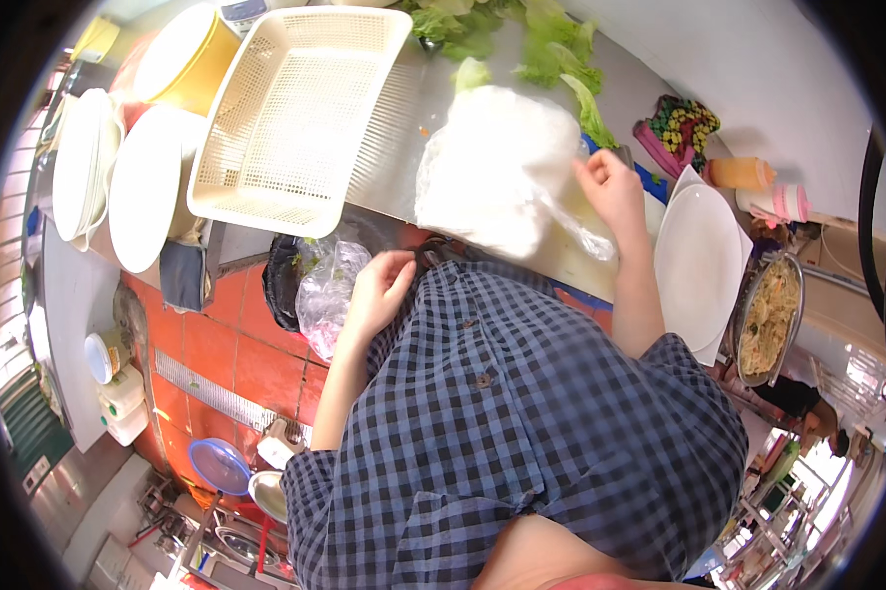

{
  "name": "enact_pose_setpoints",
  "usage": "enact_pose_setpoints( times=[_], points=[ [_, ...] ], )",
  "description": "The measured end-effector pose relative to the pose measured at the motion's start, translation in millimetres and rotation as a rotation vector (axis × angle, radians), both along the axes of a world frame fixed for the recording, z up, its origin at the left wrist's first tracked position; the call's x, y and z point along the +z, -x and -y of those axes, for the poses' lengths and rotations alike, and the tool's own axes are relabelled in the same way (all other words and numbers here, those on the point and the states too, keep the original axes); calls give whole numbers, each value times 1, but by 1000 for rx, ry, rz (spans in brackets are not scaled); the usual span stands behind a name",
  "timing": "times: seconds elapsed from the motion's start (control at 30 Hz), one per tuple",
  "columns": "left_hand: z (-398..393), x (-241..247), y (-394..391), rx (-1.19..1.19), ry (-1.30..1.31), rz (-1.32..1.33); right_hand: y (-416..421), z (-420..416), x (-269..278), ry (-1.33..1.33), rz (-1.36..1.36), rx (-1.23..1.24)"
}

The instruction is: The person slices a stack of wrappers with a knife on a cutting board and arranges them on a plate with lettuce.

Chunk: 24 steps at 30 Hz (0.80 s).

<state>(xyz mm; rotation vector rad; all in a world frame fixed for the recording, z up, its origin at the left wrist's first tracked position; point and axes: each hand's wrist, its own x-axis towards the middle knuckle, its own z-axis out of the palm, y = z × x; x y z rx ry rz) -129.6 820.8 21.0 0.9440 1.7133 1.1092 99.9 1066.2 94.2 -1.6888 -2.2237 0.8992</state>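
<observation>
A white plastic bag, bulging and overexposed, lies on the worktop before me. My right hand is at its right side with the fingers curled, the fingertips at the bag's edge; whether they grip the film is unclear. The bag's twisted end hangs over a pale cutting board. My left hand is low by my waist, fingers bent and slightly blurred, with no object visible in it. Beside it, a clear plastic bag hangs at a black-lined bin. Lettuce leaves lie beyond the white bag.
A cream perforated basket stands at left, overhanging the counter edge. White oval plates and a tray of noodles are at right. A patterned cloth and bottles sit behind. A person is in the background.
</observation>
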Motion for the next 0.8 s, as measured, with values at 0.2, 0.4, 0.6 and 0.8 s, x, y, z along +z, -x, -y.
enact_pose_setpoints(
  times=[0.2,0.4,0.6,0.8],
  points=[
    [-73,27,-25,-22,-417,-292,34,35,8,-161,-46,359],
    [-128,10,-48,-99,-462,-613,38,24,-5,-17,-103,390],
    [-136,0,-50,-146,-509,-674,76,-2,-2,-78,-155,329],
    [-128,1,-49,-51,-450,-432,68,-2,23,-16,-243,510]
  ],
)
